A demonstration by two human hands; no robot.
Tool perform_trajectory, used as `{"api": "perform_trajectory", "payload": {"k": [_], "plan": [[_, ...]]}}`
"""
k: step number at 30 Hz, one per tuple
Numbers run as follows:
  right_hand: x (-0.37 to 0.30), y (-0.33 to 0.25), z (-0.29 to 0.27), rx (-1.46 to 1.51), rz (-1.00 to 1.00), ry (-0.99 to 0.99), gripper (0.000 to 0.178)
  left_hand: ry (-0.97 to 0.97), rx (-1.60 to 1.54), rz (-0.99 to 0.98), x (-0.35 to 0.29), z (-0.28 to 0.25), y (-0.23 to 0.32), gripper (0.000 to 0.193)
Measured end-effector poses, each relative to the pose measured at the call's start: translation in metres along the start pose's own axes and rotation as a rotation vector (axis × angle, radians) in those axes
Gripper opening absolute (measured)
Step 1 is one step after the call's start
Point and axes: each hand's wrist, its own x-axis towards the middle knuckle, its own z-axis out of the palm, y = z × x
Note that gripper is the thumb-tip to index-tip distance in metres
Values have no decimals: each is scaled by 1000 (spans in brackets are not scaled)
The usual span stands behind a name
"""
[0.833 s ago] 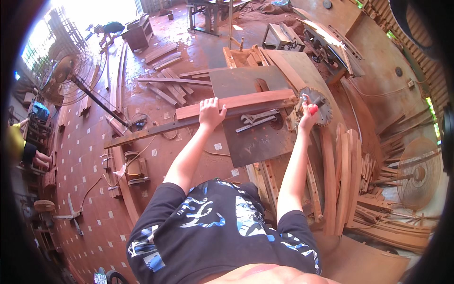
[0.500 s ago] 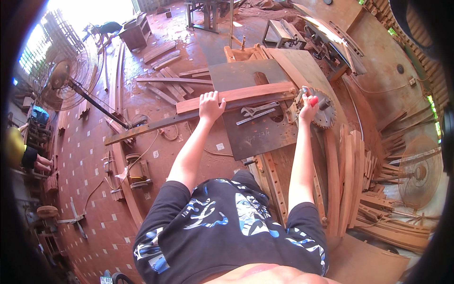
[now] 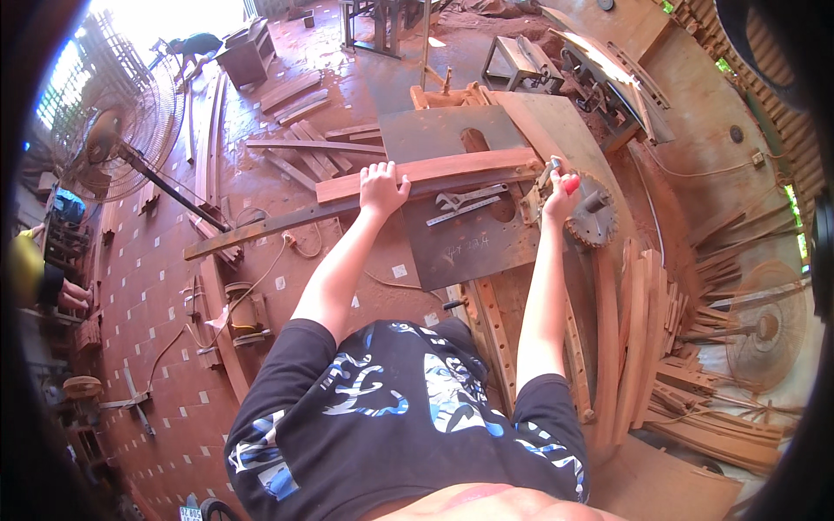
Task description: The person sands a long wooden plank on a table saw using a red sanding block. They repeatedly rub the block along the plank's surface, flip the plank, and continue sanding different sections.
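Note:
My left hand (image 3: 380,188) is closed over a reddish wooden board (image 3: 469,165), its fingers hooked across the top near the left end. The board lies along a long metal fence bar (image 3: 261,240) on a dark steel saw table (image 3: 452,256). At the board's right end my right hand (image 3: 559,205) is closed round a red handle (image 3: 571,184) on a clamp-like metal fitting. Just right of that hand stands a toothed circular saw blade (image 3: 598,224). An adjustable wrench (image 3: 469,198) and a metal ruler (image 3: 464,213) lie on the table between my arms.
Long wooden boards (image 3: 638,339) lean at the right of the saw bench. More timber (image 3: 317,152) lies on the tiled floor beyond it. A large fan (image 3: 109,139) stands at the left, another (image 3: 764,328) at far right. Other people are partly visible at the left and far back.
The whole view has shifted slightly. Both hands keep their places on the board and the red handle.

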Motion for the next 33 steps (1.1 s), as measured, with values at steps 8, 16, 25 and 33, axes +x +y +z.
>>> {"api": "perform_trajectory", "payload": {"k": [8,16,25,33], "plan": [[6,1,0,-23,56,3,35,-40,-72,-12,0,-1,-5,52],[7,-13,-10,-69,218,-59,39,-47,-135,42,-10,-8,-11,56],[-30,-51,-44,-51,195,-54,33,-33,-135,62,-57,-30,13,56],[-73,-77,-96,-55,116,35,28,-1,-125,60,-119,-61,49,58]]}}
